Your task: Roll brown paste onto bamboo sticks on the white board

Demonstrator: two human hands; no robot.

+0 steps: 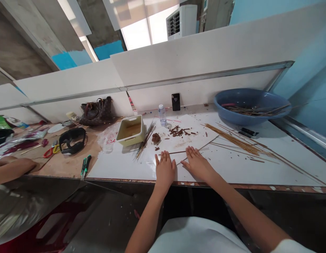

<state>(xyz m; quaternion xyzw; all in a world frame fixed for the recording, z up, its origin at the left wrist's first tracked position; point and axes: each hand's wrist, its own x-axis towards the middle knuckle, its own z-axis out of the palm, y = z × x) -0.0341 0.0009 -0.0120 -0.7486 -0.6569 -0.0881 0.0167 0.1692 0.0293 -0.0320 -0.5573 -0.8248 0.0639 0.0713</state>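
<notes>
Both bare hands set palms down on a glossy white board (pixel 112 165), fingers spread, pinching nothing: the left hand (pixel 165 171) and the right hand (pixel 197 163), with a thin dark wooden stick (pixel 173 152) just beyond the fingertips at 12 o'clock (contact impossible to confirm from this angle).

Risks, from left to right: at 9 o'clock, a co-worker's bare forearm (pixel 12 168), close enough to knock red-handled scissors (pixel 48 151) at 10 o'clock; also at 9 o'clock, green-handled screwdrivers (pixel 85 167) lying at the table edge, liable to drop if bumped; from 1 to 3 o'clock, long, loose, tan bamboo skewers (pixel 233 140), easily swept out of line by a careless wrist.

Containers, from left to right: at 11 o'clock, a shallow, cream, rectangular plastic tray (pixel 130 130), its base yellowish (liquid or residue, impossible to tell) and prone to spilling if tipped; at 12 o'clock, a clear plastic water bottle (pixel 162 115) with a pale cap, its level hard to judge; at 2 o'clock, a round blue plastic basin (pixel 226 114), heaped with brown sticks.
</notes>
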